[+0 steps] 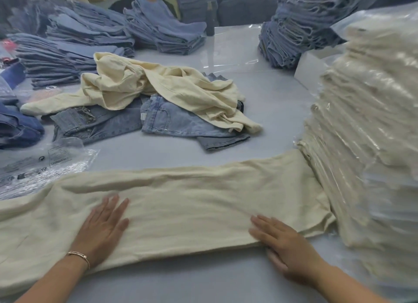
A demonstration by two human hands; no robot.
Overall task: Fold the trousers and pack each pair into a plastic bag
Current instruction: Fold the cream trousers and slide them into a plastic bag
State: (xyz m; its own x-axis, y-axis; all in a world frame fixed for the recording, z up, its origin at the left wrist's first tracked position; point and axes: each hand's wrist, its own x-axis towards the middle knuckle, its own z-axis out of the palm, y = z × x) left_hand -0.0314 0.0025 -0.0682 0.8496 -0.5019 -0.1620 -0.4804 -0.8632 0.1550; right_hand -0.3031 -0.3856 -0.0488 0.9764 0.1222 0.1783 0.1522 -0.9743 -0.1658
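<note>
Both hands lie flat on the long cream cotton trousers, which are spread lengthwise across the near edge of the pale grey tabletop. Going from left to right: the stack of clear printed plastic bags waits at the left, just beside the trouser fabric. Next, the left hand, with a thin bracelet on the wrist, presses the cloth with straight, released fingers; it grasps nothing. Further right, the right hand rests on the near hem edge, its fingers also straight and released, half on the fabric and half on the tabletop. At the far right, the tall pile of bagged cream trousers touches the end of the spread pair.

I judge the step in hand is smoothing before the fold. To do it well, the palms should sweep outward so the soft wrinkles between the hands go flat, and the two legs should lie exactly one over the other. The right end seems to be caught against the pile; it is better to free it first, otherwise the fold will come crooked and the pile may slide.
</note>
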